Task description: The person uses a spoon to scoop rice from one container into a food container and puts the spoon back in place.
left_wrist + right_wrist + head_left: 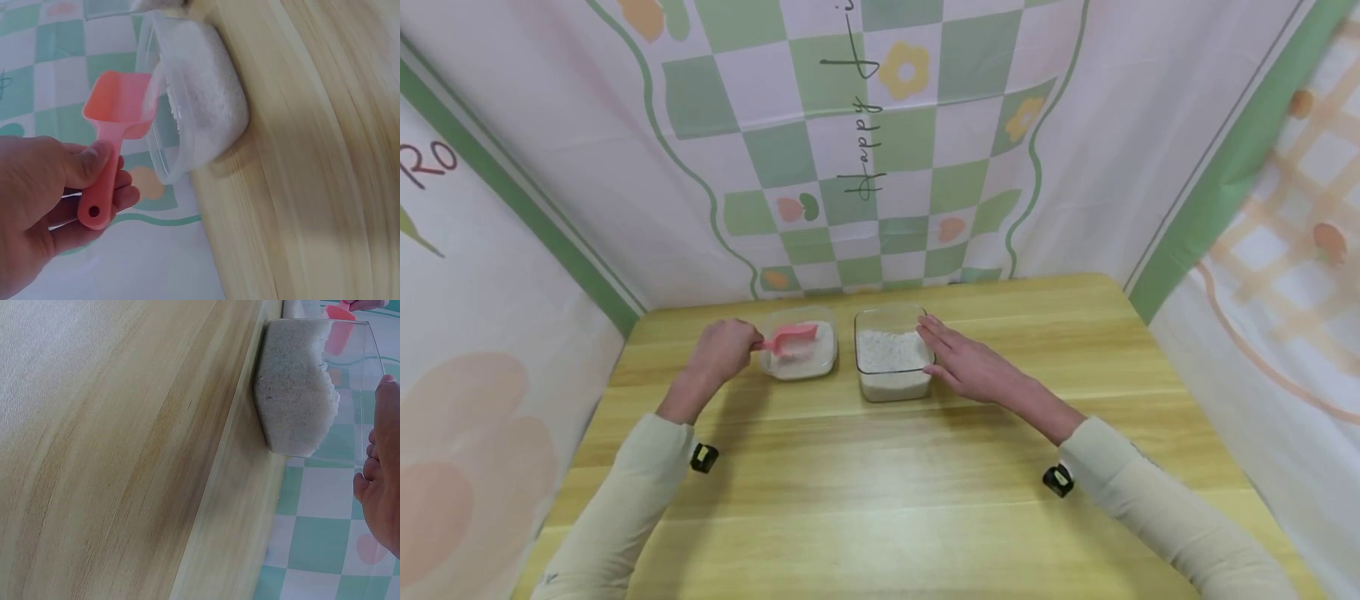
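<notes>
In the head view my left hand [721, 354] grips a pink scoop [793, 336] by its handle, above a translucent plastic container [797, 375] of white powder. Close up in the left wrist view, the scoop [122, 103] is tipped sideways and white powder falls from its edge toward the container's mouth [169, 112]. Standing to the right is a square glass container [895, 387], partly filled with white, uneven-topped powder [891, 350]. My right hand [973, 367] touches its right rim with extended fingers; the right wrist view also shows the hand [384, 469] at that rim.
Both containers stand close together toward the back of a light wooden table [880, 483]. Behind it hangs a green and white checked cloth [865, 150], and printed curtains [475, 292] flank both sides.
</notes>
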Demonstrator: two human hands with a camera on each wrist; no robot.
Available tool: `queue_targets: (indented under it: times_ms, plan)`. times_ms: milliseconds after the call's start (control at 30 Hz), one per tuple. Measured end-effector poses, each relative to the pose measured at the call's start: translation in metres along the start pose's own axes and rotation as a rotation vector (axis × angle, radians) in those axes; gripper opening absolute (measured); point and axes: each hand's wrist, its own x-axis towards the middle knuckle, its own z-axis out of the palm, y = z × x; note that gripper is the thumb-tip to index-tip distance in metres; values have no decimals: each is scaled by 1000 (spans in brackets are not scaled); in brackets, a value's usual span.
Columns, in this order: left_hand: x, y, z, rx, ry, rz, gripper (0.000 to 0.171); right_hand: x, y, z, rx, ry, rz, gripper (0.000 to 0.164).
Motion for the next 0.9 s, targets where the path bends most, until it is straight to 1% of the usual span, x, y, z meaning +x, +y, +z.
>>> queue_targets:
  times_ms: [100, 267, 333, 400, 467, 533, 633, 767, 900]
  plan:
    - [-2, 0, -1, 41, 19, 23, 13, 0, 0, -1, -1, 3, -2, 66]
    - [-3, 1, -4, 111, 38, 53, 23, 0, -1, -2, 8, 5, 2, 66]
    - [-2, 1, -4, 109, 54, 53, 20, 0, -1, -2, 10, 4, 4, 66]
    - [-1, 1, -5, 79, 76, 47, 15, 0, -1, -3, 7, 2, 5, 66]
    - [0, 2, -5, 13, 92, 35, 12, 0, -2, -3, 8, 3, 1, 66]
    - [1, 3, -7, -65, 100, 25, 14, 0, -2, -4, 7, 4, -2, 66]
    - [2, 8, -13, -159, 120, 40, 17, -1, -2, -4, 6, 6, -5, 66]
    - [5, 24, -27, -178, 164, 76, 14, -1, -2, -4, 7, 6, 1, 65]
    - [10, 45, -39, -134, 197, 93, 11, -1, -3, -5, 8, -2, 2, 66]
